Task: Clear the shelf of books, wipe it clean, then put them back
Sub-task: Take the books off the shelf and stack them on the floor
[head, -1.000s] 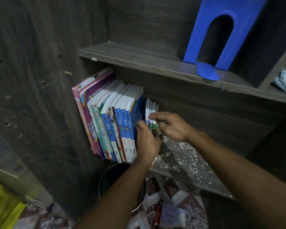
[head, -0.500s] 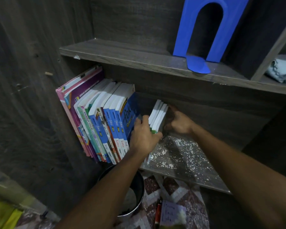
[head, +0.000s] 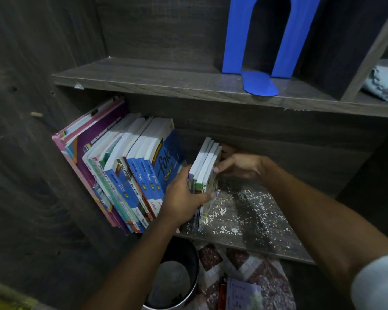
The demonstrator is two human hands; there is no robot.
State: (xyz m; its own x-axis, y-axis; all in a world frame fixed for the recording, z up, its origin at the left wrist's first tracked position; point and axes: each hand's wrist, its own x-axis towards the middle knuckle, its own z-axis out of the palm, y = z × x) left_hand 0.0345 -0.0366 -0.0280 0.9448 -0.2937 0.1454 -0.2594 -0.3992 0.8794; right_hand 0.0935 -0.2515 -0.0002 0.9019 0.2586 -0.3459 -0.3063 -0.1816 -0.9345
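On the lower shelf (head: 251, 245) a row of books (head: 130, 173) leans against the left wall, mostly blue spines with pink and purple ones at the far left. To their right a small stack of thin books (head: 207, 162) stands tilted apart from the row. My left hand (head: 184, 195) grips this stack from its left and front, thumb across the spines. My right hand (head: 240, 165) holds the stack's right side, fingers curled behind it. White crumbs (head: 244, 211) are scattered over the bare shelf surface.
A blue bookend (head: 264, 41) stands on the upper shelf (head: 166, 79). A pale cloth (head: 383, 81) lies in the compartment at the right. Below the shelf a round metal bin (head: 177, 280) stands on a patterned floor beside a handwritten note (head: 242, 294).
Both hands have closed on the thin books and pulled them away from the leaning row, toward the shelf front. The view has shifted slightly upward and left.
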